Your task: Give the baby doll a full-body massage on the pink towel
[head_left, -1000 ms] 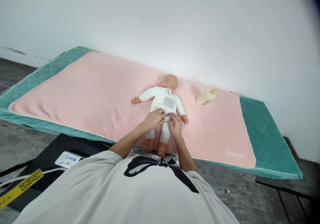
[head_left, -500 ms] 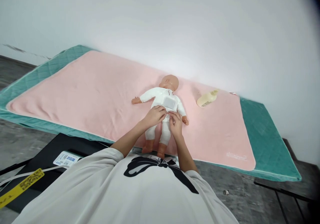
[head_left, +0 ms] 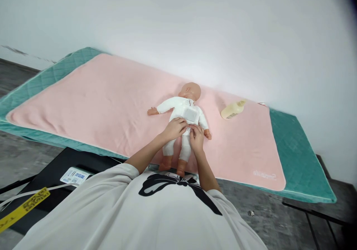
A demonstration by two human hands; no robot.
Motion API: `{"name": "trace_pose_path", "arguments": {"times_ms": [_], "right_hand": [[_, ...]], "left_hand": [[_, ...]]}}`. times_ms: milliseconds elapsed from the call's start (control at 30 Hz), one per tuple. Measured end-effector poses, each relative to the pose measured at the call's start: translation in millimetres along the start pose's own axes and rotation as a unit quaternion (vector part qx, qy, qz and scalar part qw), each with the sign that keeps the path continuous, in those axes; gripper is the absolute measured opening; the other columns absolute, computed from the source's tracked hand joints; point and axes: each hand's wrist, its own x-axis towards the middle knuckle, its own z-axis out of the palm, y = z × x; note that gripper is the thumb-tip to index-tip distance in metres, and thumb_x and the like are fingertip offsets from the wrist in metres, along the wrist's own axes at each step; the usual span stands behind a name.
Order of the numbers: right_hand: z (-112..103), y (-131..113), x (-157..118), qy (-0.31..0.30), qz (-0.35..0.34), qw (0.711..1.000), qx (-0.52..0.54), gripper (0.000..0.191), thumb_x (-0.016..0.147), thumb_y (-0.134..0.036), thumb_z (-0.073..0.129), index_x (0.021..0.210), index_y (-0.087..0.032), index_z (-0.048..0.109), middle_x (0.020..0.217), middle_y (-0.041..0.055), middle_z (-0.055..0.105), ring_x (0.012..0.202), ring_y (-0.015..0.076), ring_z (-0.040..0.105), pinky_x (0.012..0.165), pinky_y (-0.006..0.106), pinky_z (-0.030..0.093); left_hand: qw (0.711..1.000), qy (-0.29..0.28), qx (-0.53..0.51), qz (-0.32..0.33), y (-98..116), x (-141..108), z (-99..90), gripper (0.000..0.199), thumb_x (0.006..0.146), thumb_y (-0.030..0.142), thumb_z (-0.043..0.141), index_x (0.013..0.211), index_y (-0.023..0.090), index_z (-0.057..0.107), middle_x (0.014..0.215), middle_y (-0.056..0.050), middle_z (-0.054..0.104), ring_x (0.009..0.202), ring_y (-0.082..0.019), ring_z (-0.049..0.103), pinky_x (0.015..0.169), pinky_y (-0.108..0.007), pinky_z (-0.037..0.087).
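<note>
A baby doll (head_left: 178,110) with a bald head, a white cloth body and bare plastic hands and feet lies with its feet toward me. Its head is turned aside, and a pale rectangular panel (head_left: 190,114) shows on its back. Both my hands work on the cloth at the lower torso, just below that panel. My left hand (head_left: 176,128) has curled fingers, its fingertips closed against the cloth. Close beside it, my right hand (head_left: 196,135) is likewise bent, fingertips pressed to the cloth. My fingers partly cover what they grip.
Under the doll is a pink blanket (head_left: 111,101) on a green quilted pad (head_left: 295,149). A cream bottle (head_left: 232,110) lies tilted to the doll's right. A white wall (head_left: 178,27) rises behind. At lower left are a black surface (head_left: 58,164) and a labelled white-and-blue pack (head_left: 74,176).
My hands stay at nearly the same spot on the doll's lower torso, fingers shifting only slightly. The whole view has moved a little.
</note>
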Motion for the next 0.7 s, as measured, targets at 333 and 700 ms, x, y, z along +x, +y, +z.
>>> {"name": "trace_pose_path", "arguments": {"times_ms": [333,700], "right_hand": [[-8,-11,7,0.008,-0.009,1.0,0.015,0.03,0.095,-0.025,0.044,0.111,-0.023,0.069,0.119,0.0075,0.068,0.116,0.0235,0.058,0.104,0.045,0.042],[7,1,9,-0.012,0.018,1.0,-0.005,0.033,0.097,-0.029,0.04,0.111,-0.019,0.068,0.119,0.0108,0.066,0.116,0.0243,0.056,0.105,0.045,0.04]], "left_hand": [[0.999,0.036,-0.011,0.021,-6,0,-9.7,0.027,0.095,0.024,0.046,0.107,0.018,0.069,0.112,-0.009,0.066,0.107,-0.023,0.056,0.098,-0.04,0.044],[0.998,0.057,-0.029,-0.018,-14,4,7.6,0.026,0.093,0.022,0.048,0.107,0.018,0.069,0.11,-0.008,0.066,0.109,-0.023,0.057,0.097,-0.041,0.043]]}}
